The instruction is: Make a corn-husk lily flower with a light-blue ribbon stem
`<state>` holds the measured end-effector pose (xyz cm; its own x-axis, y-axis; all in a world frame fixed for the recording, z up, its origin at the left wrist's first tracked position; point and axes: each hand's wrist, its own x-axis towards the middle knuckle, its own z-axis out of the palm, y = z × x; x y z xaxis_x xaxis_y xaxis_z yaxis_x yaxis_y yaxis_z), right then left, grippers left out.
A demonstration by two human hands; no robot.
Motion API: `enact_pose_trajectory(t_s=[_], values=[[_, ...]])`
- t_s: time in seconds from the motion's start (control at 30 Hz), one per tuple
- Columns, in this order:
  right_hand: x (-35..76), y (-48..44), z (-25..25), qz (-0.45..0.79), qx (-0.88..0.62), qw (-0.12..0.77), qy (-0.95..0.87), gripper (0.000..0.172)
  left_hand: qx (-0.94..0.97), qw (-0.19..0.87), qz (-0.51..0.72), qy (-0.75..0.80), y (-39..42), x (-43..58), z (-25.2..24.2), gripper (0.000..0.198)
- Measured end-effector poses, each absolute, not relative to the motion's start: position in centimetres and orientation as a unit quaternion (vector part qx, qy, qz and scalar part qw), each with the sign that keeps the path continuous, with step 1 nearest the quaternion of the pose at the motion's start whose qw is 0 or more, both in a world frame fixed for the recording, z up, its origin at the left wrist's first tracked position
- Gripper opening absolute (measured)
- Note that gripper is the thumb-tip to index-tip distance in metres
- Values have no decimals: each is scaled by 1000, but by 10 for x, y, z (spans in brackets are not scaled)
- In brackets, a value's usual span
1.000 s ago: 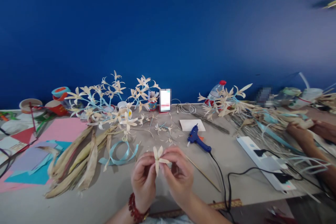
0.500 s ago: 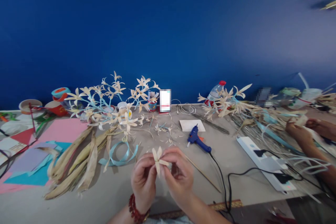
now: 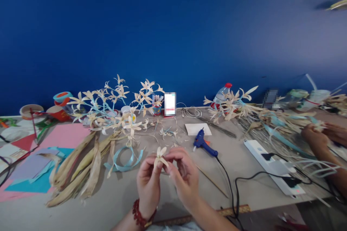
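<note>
A small cream flower (image 3: 161, 156) with narrow petals, like those made from dried husk, is held up between my two hands near the table's front. My left hand (image 3: 148, 177) pinches it from the left with thumb and fingers. From the other side, my right hand (image 3: 184, 175) has its thumb and fingertips closed at the flower's right petals. Just beyond my left hand lies a coil of light blue ribbon (image 3: 116, 164). A thin wooden stick (image 3: 213, 181) rests to the right of my right hand.
A blue glue gun (image 3: 204, 143) lies at right, its cord running to a white power strip (image 3: 273, 169). Dried husks (image 3: 78, 168) and coloured paper (image 3: 29, 168) cover the left. Flower branches (image 3: 108, 104) stand behind. Another person's hands (image 3: 316, 139) work at far right.
The flower has tilted and moved slightly up and left, its petals turned differently in my fingers. The other person's hands at far right have shifted right.
</note>
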<state>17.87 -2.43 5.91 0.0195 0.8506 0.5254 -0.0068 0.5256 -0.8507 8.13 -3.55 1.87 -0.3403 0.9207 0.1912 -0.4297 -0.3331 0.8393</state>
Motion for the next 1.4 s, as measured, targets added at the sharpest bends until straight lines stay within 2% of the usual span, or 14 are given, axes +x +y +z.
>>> enact_pose_trajectory(t_s=[0.27, 0.57, 0.67, 0.77, 0.9, 0.97, 1.1, 1.17, 1.23, 1.4], values=[[189, -14, 45, 372, -381, 615, -581, 20, 253, 597, 698, 303, -30, 82, 31, 15], [225, -1, 32, 324, -449, 591, -587, 14, 174, 685, 671, 223, -27, 75, 27, 8], [238, 1, 27, 361, -443, 632, -523, 14, 155, 714, 658, 183, -27, 73, 27, 8], [252, 7, 24, 406, -410, 689, -439, 26, 131, 737, 646, 151, -29, 71, 28, 11], [276, 15, 18, 379, -425, 729, -379, 33, 98, 759, 632, 125, -30, 67, 29, 13], [284, 15, 14, 345, -468, 706, -404, 36, 98, 760, 630, 126, -31, 66, 29, 13], [277, 8, 7, 290, -523, 576, -557, 40, 158, 737, 639, 151, -31, 62, 25, 12], [267, 6, 5, 274, -511, 525, -623, 32, 213, 714, 640, 187, -32, 58, 24, 13], [259, 8, 2, 253, -497, 484, -674, 16, 259, 691, 637, 225, -32, 53, 23, 15], [255, 18, 1, 184, -499, 429, -730, 22, 295, 670, 633, 252, -33, 37, 23, 11]])
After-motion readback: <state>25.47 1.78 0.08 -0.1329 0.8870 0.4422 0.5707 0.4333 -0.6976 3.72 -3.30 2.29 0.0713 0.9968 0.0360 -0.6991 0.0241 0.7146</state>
